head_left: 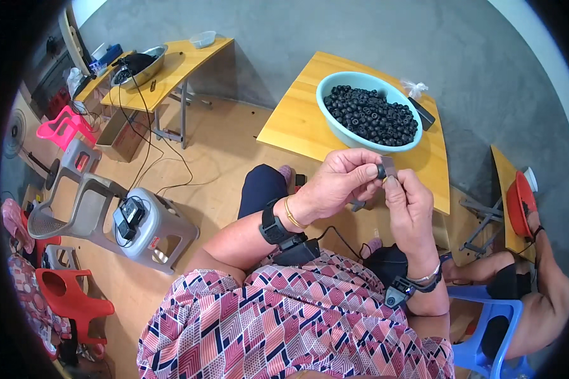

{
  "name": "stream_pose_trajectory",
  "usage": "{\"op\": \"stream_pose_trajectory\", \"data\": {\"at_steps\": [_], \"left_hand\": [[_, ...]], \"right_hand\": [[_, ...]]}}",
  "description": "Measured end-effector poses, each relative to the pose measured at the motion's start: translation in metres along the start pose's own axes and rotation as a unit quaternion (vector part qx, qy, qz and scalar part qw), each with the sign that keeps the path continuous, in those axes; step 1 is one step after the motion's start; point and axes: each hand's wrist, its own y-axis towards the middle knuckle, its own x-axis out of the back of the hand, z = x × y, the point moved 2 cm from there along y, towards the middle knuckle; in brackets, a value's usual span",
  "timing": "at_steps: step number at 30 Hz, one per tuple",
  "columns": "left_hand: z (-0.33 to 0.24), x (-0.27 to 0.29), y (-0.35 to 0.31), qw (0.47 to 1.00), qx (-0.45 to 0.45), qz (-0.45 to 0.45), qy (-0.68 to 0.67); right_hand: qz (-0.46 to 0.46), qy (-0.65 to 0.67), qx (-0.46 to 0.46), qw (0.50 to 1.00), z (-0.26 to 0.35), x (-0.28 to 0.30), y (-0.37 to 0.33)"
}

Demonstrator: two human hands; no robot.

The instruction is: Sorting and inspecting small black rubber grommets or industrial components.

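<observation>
My left hand (342,182) pinches a small round black rubber-looking part (380,171) between thumb and fingertips. In my right hand (412,211), thumb and forefinger close on a thin flat grey blade (389,165) that lies against the black part. A speck of yellow shows between the fingertips; what it belongs to I cannot make out. Both hands meet over the near edge of a yellow wooden table (291,129). Just beyond them stands a light blue basin (342,134), heaped with black ring-shaped parts (373,117).
Behind the basin are a knotted clear plastic bag (415,88) and a black box-like item (422,114). At right, a person (550,278) reaches to a red basin (520,205). A grey stool (161,230) bearing a black device stands left, near trailing cables and a red chair (73,300).
</observation>
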Motion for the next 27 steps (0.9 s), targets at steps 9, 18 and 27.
{"op": "stream_pose_trajectory", "data": {"at_steps": [9,18,27], "left_hand": [[0.0,0.007,0.002,0.999,0.007,-0.008,0.03],[-0.003,0.007,0.003,0.998,0.024,-0.034,0.036],[-0.004,0.006,0.002,0.999,0.028,-0.004,-0.016]], "right_hand": [[0.021,-0.027,0.017,0.999,0.001,0.002,0.002],[0.029,-0.017,0.021,0.999,0.004,0.001,0.004],[0.017,0.017,0.067,0.997,0.001,-0.012,-0.002]]}}
